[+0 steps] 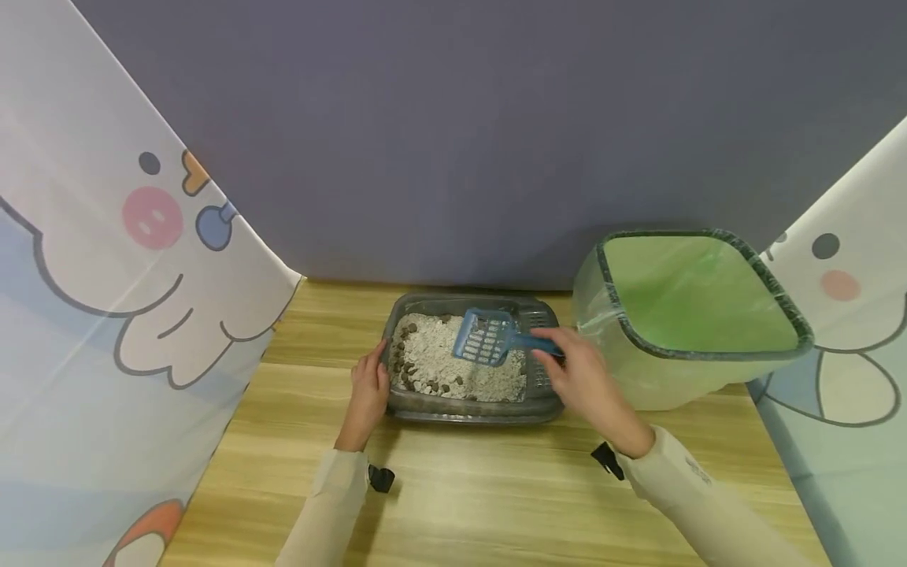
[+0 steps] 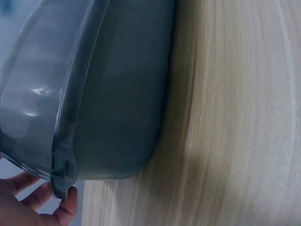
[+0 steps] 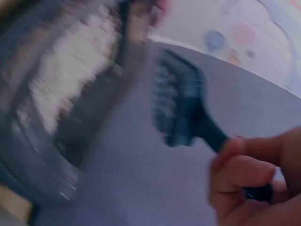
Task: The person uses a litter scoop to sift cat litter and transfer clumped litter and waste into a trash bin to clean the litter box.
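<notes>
A grey litter box (image 1: 464,417) holds pale litter (image 1: 432,346) with brown clumps (image 1: 404,370) mostly along its left side. My left hand (image 1: 370,390) grips the box's left rim; in the left wrist view the thumb and fingers (image 2: 63,212) pinch the rim's edge. My right hand (image 1: 584,386) holds a blue slotted litter scoop (image 1: 485,339) by its handle, above the litter. The right wrist view is blurred, but fingers curl round the scoop's handle (image 3: 214,134) and the scoop's head is clear of the box. Whether anything lies in the scoop I cannot tell.
Right of the litter box stands a pale green bin (image 1: 638,378) with a clear liner and a dark rim. Everything rests on a wood-grain table (image 1: 453,504). A grey-purple panel (image 1: 453,142) rises behind, with printed cloths (image 1: 85,331) at both sides.
</notes>
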The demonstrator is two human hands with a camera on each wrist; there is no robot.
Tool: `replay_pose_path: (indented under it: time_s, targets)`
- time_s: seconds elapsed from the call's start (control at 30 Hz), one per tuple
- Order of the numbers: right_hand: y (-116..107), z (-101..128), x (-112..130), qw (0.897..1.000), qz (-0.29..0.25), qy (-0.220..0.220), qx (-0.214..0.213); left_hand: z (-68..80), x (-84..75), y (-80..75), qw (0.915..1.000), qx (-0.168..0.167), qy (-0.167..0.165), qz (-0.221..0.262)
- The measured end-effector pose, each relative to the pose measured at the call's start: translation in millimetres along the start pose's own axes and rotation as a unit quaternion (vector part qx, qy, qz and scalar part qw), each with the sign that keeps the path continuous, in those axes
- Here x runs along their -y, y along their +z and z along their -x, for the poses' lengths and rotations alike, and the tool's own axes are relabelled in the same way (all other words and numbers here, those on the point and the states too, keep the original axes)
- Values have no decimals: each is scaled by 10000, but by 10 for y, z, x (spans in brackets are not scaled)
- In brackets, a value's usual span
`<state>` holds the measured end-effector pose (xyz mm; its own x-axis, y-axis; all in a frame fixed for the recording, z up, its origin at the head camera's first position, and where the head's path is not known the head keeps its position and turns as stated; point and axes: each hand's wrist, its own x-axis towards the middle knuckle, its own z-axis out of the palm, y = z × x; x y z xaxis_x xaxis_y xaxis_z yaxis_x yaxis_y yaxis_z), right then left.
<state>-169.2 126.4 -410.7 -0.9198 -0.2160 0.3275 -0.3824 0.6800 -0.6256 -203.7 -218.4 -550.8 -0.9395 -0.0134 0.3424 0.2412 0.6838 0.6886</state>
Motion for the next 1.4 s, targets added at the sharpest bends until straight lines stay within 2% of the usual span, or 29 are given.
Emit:
replay_pose_path:
  time_s: [0.07, 0.17, 0.27, 0.47, 0.73, 0.97, 1.13, 1.4]
  targets:
    - [183, -39, -64, 9976, 285, 191, 603, -11, -23, 3, 10000, 56, -35, 5]
    - [383, -84, -159, 9886, 503, 460, 1345, -22, -42, 8, 9998, 175, -55, -37]
    - [515, -124, -221, 9808, 567, 628, 1755, -23, -53, 8, 9998, 186, -45, -33]
    - [712, -145, -254, 9675, 710, 860, 2268, -23, -45, 6, 9998, 177, -29, -55]
    - [1028, -149, -227, 9636, 608, 869, 2455, -35, -52, -6, 9999, 111, 101, -75]
    - [1285, -198, -268, 9646, 484, 636, 2513, -24, -37, -22, 9999, 141, -9, -76]
    - [1473, -241, -290, 9623, 71, 518, 2667, -22, -29, -23, 9998, 123, -111, -98]
    - [1603, -283, -288, 9666, -227, 499, 2503, -8, -26, -5, 9997, 85, -103, -199]
